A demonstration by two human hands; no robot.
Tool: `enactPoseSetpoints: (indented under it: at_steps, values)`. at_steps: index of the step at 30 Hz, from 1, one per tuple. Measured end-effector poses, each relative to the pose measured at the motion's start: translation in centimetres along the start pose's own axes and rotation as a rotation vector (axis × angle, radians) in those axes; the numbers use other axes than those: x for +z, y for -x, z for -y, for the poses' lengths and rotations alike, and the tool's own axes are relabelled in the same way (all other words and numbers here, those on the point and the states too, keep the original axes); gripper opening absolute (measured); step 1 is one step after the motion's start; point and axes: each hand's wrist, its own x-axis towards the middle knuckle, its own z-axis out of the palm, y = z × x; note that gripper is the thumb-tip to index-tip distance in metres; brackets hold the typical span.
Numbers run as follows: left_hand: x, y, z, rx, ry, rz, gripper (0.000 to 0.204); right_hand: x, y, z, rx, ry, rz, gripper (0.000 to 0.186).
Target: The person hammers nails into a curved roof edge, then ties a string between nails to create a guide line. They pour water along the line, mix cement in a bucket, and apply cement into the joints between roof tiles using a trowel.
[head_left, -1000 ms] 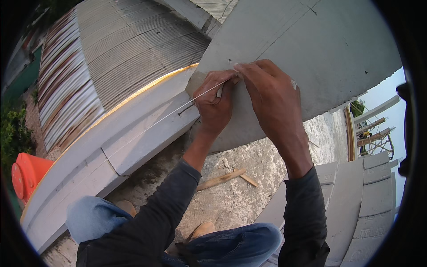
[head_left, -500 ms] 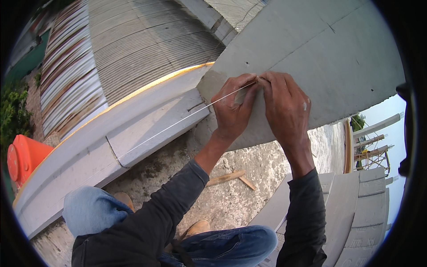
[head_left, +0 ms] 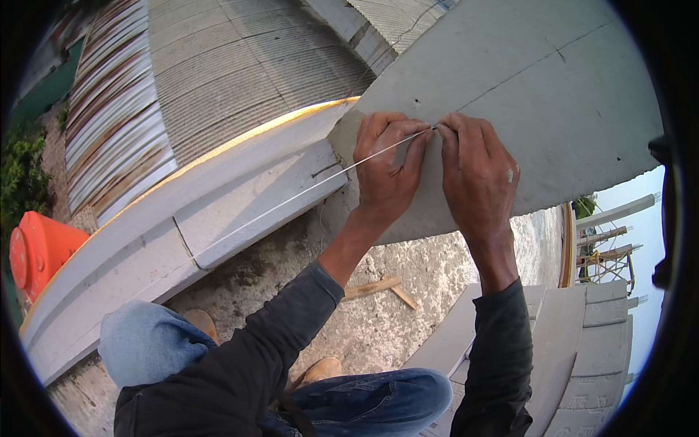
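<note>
A thin white string (head_left: 291,200) runs taut from the lower left, over the pale blocks, up to my fingertips in front of a grey concrete column (head_left: 539,124). My left hand (head_left: 388,164) is closed, pinching the string between thumb and forefinger. Right beside it, my right hand (head_left: 477,171) is closed too, with its fingertips at the string's end. A small dark nail-like tip (head_left: 434,127) shows between the two hands; its lower part is hidden by my fingers. On the block left of my hands lies a nail (head_left: 326,169).
A low wall of pale blocks (head_left: 233,207) with a yellow-edged rim curves along the left, above corrugated roofs (head_left: 226,73). An orange container (head_left: 44,247) stands beyond it. Wood scraps (head_left: 375,288) lie on the rough floor. Stacked grey blocks (head_left: 575,349) stand at right.
Both hands have shifted slightly right in the picture, along with the string's end. The dark tip between the fingertips shows more now. The view has tilted a little.
</note>
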Motion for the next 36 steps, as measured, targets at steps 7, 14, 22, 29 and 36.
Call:
enactPoseSetpoints:
  at_steps: [7, 14, 22, 29, 36]
  values:
    - [-0.1, -0.3, -0.1, 0.026, -0.062, 0.051, 0.017, 0.1, 0.0, 0.1, 0.020, -0.075, -0.025, 0.009]
    - [-0.7, -0.8, 1.0, 0.032, -0.019, 0.131, 0.015, -0.1, -0.1, 0.1, -0.025, -0.100, -0.011, 0.016]
    - [-0.3, 0.4, 2.3, -0.247, 0.299, 0.075, 0.013, -2.1, 7.1, 3.2, 0.319, -0.505, -0.108, 0.026]
    - [-0.4, 0.3, 2.4, -0.348, 0.457, 0.154, 0.009, 1.4, 23.0, 8.1, 0.839, -0.828, 0.356, 0.025]
    - [-0.2, 0.6, 2.4, -0.355, 0.441, 0.141, 0.014, 4.2, 32.4, 14.4, 1.058, -1.010, 0.484, 0.023]
